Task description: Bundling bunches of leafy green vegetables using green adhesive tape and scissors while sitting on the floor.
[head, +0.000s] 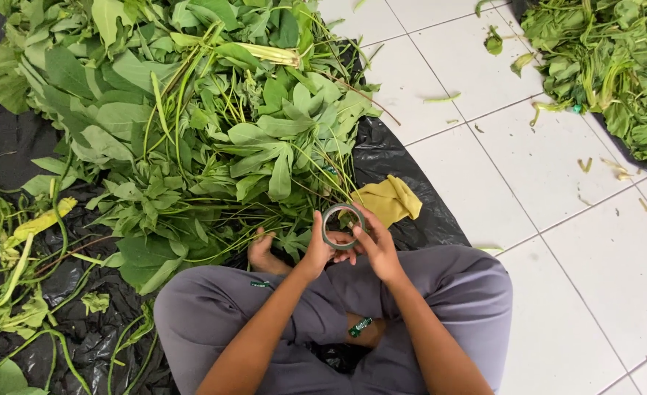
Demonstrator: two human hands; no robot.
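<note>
glossy black plastic sheet [404, 157], smooth white floor tiles [484, 161], yellow cloth [389, 199]

Both hands [349, 245] together, fingers curled

Seated cross-legged in grey trousers [214, 314], the person holds a roll of tape [342, 227] upright between both hands, the left hand [316, 249] gripping its rim from the nine o'clock side and the right hand [375, 245] from four o'clock. A yellow cloth [391, 199] lies just beside the roll at two o'clock on black plastic sheeting [411, 219]. A big heap of leafy green stems [192, 124] spreads from ten to twelve o'clock, and a second heap [609, 66] sits well apart at two o'clock on the white tiled floor [528, 168].
</note>
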